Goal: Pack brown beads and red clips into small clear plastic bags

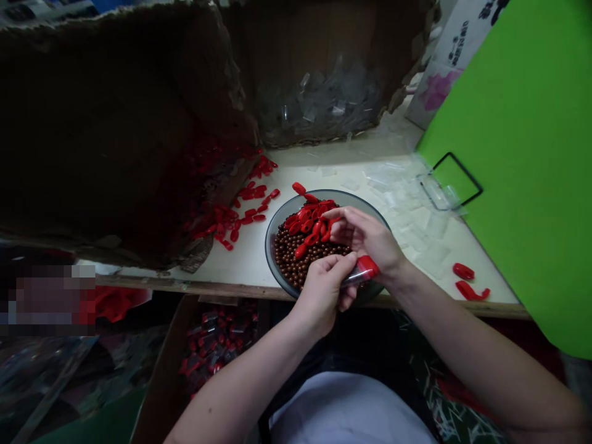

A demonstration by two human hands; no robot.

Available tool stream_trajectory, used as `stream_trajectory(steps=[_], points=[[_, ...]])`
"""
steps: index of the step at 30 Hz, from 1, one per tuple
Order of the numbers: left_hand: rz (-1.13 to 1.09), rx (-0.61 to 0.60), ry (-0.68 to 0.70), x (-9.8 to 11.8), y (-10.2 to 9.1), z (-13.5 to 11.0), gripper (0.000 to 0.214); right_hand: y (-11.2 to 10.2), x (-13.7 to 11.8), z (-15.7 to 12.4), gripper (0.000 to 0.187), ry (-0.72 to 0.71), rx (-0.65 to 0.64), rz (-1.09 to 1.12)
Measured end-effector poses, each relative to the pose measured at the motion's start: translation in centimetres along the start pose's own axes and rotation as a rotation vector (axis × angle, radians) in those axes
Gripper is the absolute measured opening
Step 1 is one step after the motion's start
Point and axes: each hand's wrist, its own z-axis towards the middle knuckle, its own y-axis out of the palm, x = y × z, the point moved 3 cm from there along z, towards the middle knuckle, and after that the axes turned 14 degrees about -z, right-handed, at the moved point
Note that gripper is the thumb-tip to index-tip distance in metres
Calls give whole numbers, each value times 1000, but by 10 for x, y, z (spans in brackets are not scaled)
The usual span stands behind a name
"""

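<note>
My left hand (326,283) is closed around a small clear container with a red cap (367,267), held tilted over the near right edge of a grey bowl (361,205). Brown round beads (293,262) fill much of the bowl. A heap of red plastic caps (308,219) lies on top of them. My right hand (365,237) hovers at the bowl's right side, fingers loosely curled and apart, its fingertips by the red caps. I see nothing gripped in it, though its palm is partly hidden.
A cardboard box on its side (115,123) spills red caps (224,219) onto the white table (296,161). Behind, another carton (319,37) holds clear plastic pieces (324,102). Right stand a green panel (518,154) and loose red parts (464,271). Capped containers (219,333) fill a box below.
</note>
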Motion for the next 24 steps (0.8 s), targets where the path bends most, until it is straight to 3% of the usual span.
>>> stream_trajectory(steps=[3, 8, 12, 15, 17, 20, 24], points=[[-54, -75, -44, 5, 1, 2, 40, -8, -2, 0, 32, 55, 9, 121], [-124, -61, -53, 13, 0, -1, 39, -32, -11, -12, 28, -95, 69, 36], [-264, -94, -238, 14, 0, -5, 31, -42, -14, -31, 21, -221, -93, -185], [-350, -150, -378, 13, 2, -8, 29, -43, -14, -41, 28, -233, -240, -379], [-338, -168, -408, 11, 3, -9, 33, -43, -15, -44, 26, -225, -255, -430], [-215, -162, -287, 7, 3, -9, 46, -44, -15, -45, 24, -203, -215, -412], [44, -156, 81, 12, 4, -14, 49, -43, -12, -49, 24, -147, -210, -361]])
